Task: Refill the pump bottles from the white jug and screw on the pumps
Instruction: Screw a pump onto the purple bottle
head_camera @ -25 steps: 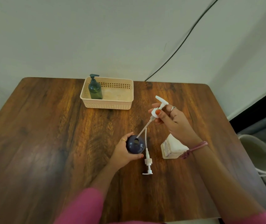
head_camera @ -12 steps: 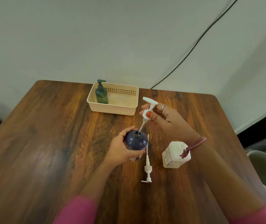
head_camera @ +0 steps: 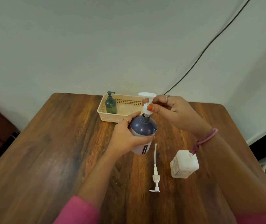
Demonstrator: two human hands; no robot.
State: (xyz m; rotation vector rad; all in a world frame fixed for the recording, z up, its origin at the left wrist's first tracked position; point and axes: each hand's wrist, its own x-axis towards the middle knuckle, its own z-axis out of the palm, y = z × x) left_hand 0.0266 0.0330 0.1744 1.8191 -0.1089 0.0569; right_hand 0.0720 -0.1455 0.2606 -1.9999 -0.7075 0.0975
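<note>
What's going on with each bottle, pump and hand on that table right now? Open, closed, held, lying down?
Purple bottle: upright, neck open, gripped by the left hand.
White pump: pinched by the right hand, collar just above the neck, not yet screwed on.
Spare pump: lying flat on the table, untouched.
White jug: upright; cap cannot be told.
Green bottle: upright in the basket, pump on.

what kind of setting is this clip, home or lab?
Probably a home or a plain room, not a lab: a bare wooden table against a painted wall with a loose black cable, a beige plastic basket holding a green pump bottle, and no lab equipment in view.
</note>
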